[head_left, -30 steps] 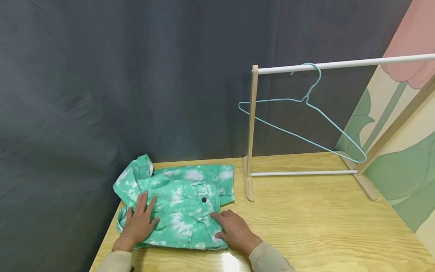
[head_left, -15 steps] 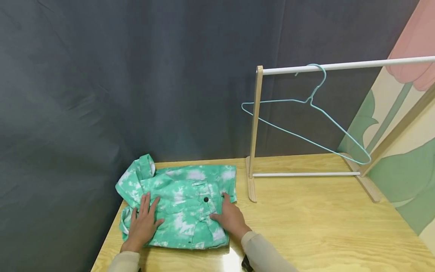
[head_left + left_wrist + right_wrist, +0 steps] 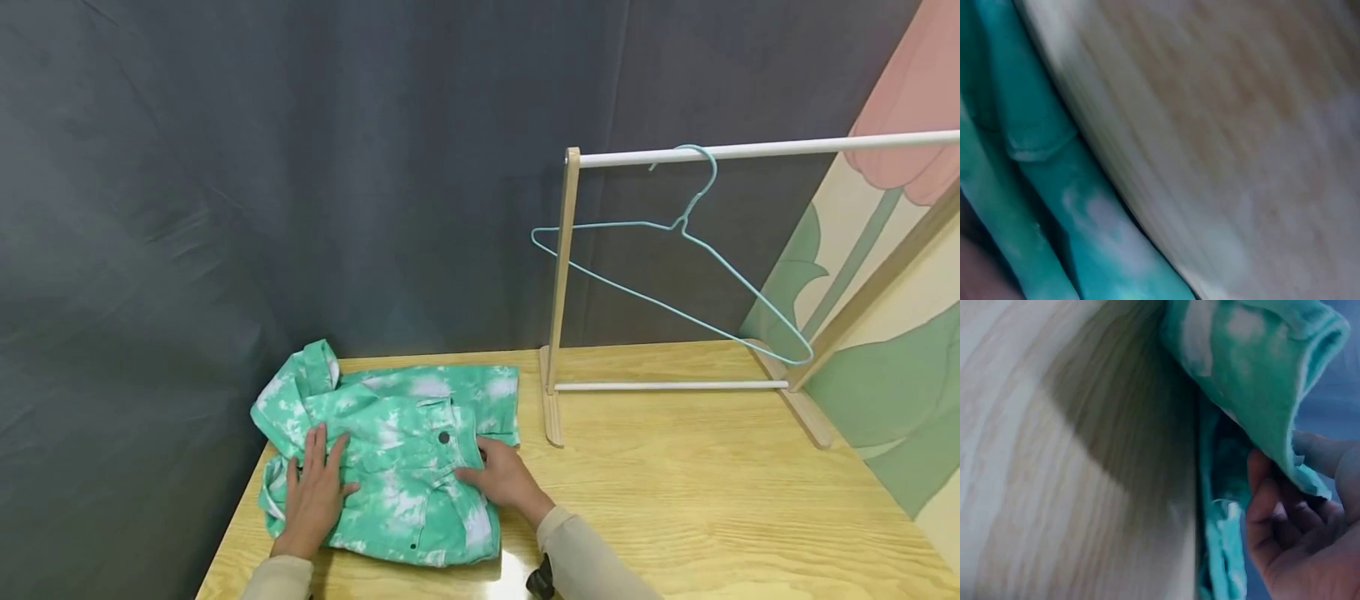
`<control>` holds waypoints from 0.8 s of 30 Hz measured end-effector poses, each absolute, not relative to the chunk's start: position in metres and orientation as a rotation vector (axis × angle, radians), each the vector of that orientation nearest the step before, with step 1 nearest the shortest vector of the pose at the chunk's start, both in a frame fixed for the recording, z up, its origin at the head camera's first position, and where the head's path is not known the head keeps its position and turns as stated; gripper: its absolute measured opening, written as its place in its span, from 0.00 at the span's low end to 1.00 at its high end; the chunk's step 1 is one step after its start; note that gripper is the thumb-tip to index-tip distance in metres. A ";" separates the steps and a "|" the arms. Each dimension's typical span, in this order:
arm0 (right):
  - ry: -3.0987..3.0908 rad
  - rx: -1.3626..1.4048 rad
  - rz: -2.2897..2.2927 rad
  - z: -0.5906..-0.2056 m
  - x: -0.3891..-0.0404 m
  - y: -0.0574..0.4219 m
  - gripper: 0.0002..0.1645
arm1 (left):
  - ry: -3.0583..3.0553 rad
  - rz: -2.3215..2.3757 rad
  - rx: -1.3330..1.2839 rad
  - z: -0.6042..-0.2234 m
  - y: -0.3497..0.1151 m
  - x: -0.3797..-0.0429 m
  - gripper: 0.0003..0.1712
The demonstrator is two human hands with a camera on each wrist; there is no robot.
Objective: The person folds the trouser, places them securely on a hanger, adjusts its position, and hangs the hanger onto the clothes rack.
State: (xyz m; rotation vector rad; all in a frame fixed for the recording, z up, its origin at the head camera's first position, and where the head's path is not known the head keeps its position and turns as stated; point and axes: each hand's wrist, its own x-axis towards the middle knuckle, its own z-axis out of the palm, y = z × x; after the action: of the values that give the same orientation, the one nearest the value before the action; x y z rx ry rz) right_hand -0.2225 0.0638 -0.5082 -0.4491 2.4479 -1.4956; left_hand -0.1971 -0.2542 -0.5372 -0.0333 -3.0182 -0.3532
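A pair of green-and-white tie-dye denim pants [image 3: 397, 500] lies folded on the wooden table, waist end to the right, with a dark button [image 3: 444, 437] near the waistband. My left hand [image 3: 315, 500] rests flat on the cloth at its left part, fingers spread. At the waist edge, my right hand [image 3: 504, 475] pinches the waistband, thumb on top. The right wrist view shows the right hand [image 3: 1310, 556] with its fingers under the raised edge. In the blurred left wrist view, folds of the pants [image 3: 1104, 219] lie beside the table; the left hand is mostly out of sight there.
A wooden-legged rack [image 3: 561, 275] with a white top bar [image 3: 795, 150] stands at the back right. A light blue wire hanger [image 3: 645, 292] hangs from it. Dark curtain [image 3: 375, 167] borders the table's far side, and a painted wall [image 3: 877, 333] the right.
My right hand has moved up along the waist edge and now pinches the waistband, which is lifted slightly. The left hand stays spread on the pants.
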 end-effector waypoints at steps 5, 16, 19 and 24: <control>2.465 -0.569 -1.499 -0.493 -0.217 0.059 0.17 | -2.988 -0.364 0.001 -0.537 -0.253 -0.198 0.50; 2.345 -0.080 -1.627 -0.488 -0.224 0.045 0.46 | -2.995 -0.361 0.016 -0.532 -0.252 -0.200 0.49; 2.349 -0.032 -1.633 -0.492 -0.227 0.044 0.51 | -2.978 -0.346 -0.002 -0.529 -0.252 -0.200 0.51; 2.422 -0.115 -1.691 -0.482 -0.230 0.039 0.38 | -2.959 -0.344 -0.060 -0.520 -0.249 -0.204 0.53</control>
State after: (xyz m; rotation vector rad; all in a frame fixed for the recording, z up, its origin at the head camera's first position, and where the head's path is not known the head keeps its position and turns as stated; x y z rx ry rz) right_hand -0.2300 0.0394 -0.4824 -0.1148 2.4219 -1.6910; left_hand -0.2037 -0.2489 -0.5196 -0.0600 -2.9595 -0.3439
